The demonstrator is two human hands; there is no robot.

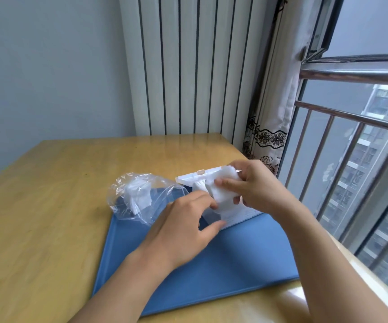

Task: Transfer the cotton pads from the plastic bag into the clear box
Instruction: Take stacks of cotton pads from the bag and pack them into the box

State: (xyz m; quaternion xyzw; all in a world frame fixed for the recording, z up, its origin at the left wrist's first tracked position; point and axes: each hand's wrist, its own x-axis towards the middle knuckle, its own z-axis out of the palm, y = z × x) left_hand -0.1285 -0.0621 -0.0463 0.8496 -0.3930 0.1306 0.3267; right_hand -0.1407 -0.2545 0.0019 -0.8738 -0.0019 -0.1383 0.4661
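A crumpled clear plastic bag (137,197) lies at the far left corner of the blue mat, with several white cotton pads (139,194) still inside. The clear box (237,215) stands on the mat's far edge, its white lid (195,177) flipped open behind it. My right hand (256,187) grips a thick stack of cotton pads (227,190) over the box's opening. My left hand (188,227) rests against the box's front left side, fingers touching the bottom of the stack. The box's inside is mostly hidden by my hands.
The blue mat (223,264) lies on a wooden table (48,217). A radiator (188,66) stands behind the table. A curtain (272,127) and a barred window (351,148) are at the right, close to the table's edge.
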